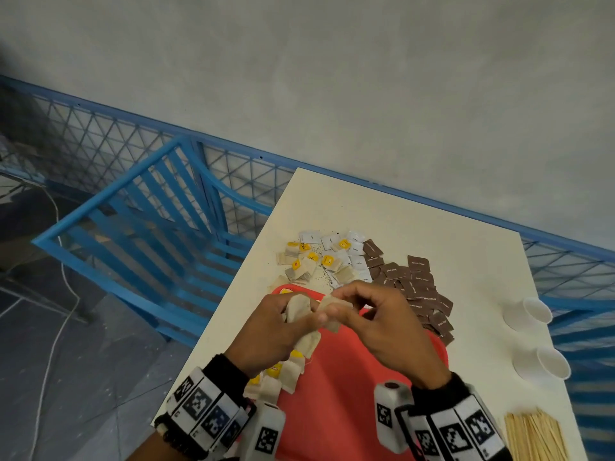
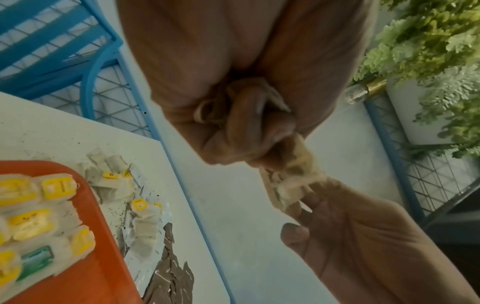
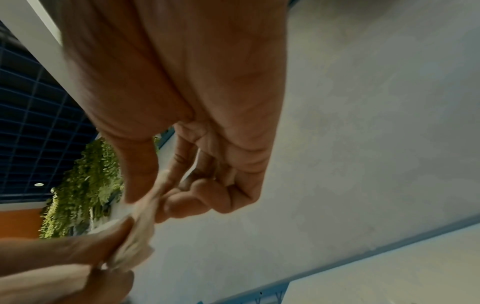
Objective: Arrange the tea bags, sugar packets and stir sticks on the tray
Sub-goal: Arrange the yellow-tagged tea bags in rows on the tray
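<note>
Both hands hover over the far end of the red tray. My left hand grips a small bunch of beige tea bags, its fingers curled round them. My right hand pinches one tea bag at the bunch's edge between thumb and forefinger. Several yellow-tagged tea bags lie in rows along the tray's left side. A loose pile of tea bags, white sugar packets and brown sugar packets sits beyond the tray. Wooden stir sticks lie at the near right.
Two white paper cups stand near the table's right edge. A blue chair is left of the white table, with a blue mesh fence behind. Spilled tea specks dot the table near the pile.
</note>
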Motion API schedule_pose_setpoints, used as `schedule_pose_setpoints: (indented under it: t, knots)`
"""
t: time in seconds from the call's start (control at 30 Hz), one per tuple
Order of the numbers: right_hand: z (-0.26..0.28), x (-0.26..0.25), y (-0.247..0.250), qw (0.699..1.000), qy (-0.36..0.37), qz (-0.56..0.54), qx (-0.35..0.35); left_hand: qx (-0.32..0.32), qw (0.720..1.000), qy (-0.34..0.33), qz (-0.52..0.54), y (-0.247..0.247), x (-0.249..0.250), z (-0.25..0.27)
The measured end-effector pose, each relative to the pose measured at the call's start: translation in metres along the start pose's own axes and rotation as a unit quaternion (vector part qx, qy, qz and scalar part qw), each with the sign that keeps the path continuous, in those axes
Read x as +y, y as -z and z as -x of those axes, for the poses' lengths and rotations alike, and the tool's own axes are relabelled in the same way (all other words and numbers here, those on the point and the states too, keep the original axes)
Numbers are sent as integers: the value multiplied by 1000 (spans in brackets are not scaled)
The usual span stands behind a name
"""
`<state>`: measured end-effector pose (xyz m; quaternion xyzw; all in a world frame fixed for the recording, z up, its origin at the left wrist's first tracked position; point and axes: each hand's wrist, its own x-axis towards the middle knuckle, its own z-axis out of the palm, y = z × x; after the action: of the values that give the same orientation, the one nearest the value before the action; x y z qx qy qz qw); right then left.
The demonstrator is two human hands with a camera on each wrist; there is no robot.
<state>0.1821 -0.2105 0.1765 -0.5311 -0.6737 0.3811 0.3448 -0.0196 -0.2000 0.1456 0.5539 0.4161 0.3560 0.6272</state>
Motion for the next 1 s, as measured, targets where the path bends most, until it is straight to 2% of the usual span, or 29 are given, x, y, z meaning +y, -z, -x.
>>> schedule_pose_setpoints:
  t: [0.1, 0.2, 0.33, 0.43, 0.5, 0.57, 0.67, 0.77, 0.9, 1.0]
  knots:
    - [2, -5, -12, 1000, -6, -12, 8, 35, 999, -7, 8, 7, 1, 2]
    - [5, -4, -25, 999, -24, -38, 8, 42, 999, -5, -13, 16, -5, 3]
    - [11, 14, -48, 994, -50, -91, 38, 41, 998, 54, -11, 23, -24, 11]
    - [20, 42, -62, 988, -114, -102, 24, 32, 995, 66, -72, 34, -46, 21]
    - [30, 70, -76, 984, -164, -61, -20, 12, 982, 92, -163, 47, -69, 28]
    - [45, 101, -100, 972, -225, -38, -50, -19, 958, 132, -254, 58, -89, 38]
    - [62, 126, -135, 952, -299, -54, -49, -83, 921, 171, -340, 65, -116, 48]
    - [62, 134, -156, 938, -336, -87, -26, -124, 897, 202, -373, 67, -132, 53]
    - [60, 136, -167, 922, -374, -98, 20, -150, 887, 211, -383, 67, -143, 53]
    - [58, 138, -170, 927, -372, -37, 33, -160, 884, 211, -387, 68, -147, 50]
